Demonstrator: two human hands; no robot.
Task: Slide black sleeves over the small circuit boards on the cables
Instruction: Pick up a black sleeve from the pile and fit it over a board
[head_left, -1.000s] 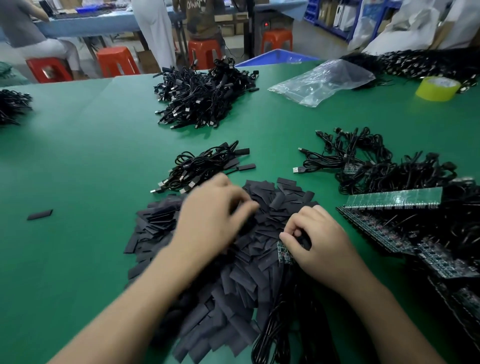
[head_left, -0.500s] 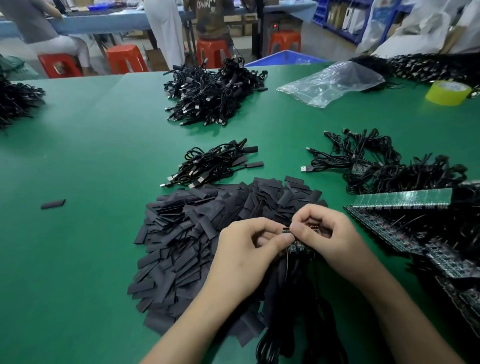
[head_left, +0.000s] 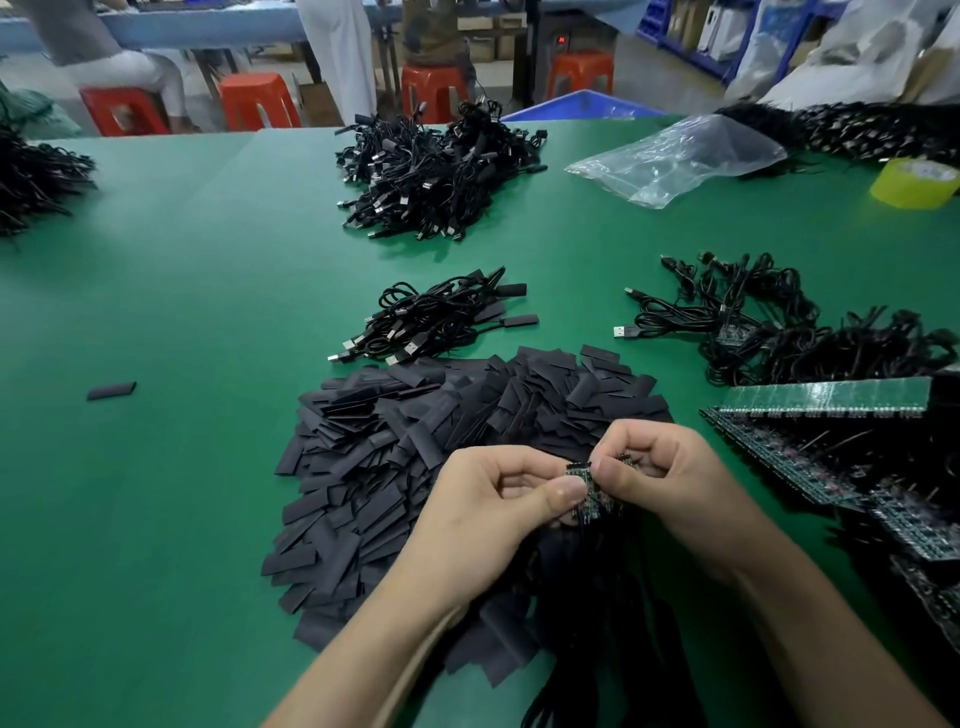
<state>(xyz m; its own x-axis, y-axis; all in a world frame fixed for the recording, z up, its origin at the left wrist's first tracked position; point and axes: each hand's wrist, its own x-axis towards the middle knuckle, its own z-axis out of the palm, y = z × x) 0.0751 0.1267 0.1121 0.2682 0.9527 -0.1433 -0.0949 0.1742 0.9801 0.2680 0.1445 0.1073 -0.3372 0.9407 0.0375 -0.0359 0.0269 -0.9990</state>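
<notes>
A big heap of flat black sleeves (head_left: 415, 457) lies on the green table (head_left: 182, 322) in front of me. Above its near right part, my left hand (head_left: 488, 509) and my right hand (head_left: 660, 483) meet. Both pinch a bunch of small green circuit boards (head_left: 589, 491) between thumb and fingers. The boards' black cables (head_left: 597, 649) hang down toward me. Whether a sleeve is in either hand is hidden by the fingers.
A small bundle of sleeved cables (head_left: 441, 317) lies beyond the heap, a large pile (head_left: 436, 176) farther back. Bare cables (head_left: 779, 332) and green board strips (head_left: 826, 397) crowd the right side. A single sleeve (head_left: 111, 391) lies left. A plastic bag (head_left: 675, 156) and yellow tape roll (head_left: 917, 182) sit far right.
My left hand left the sleeve heap and came right to meet my right hand. Both hands rose slightly and now pinch the circuit boards together.
</notes>
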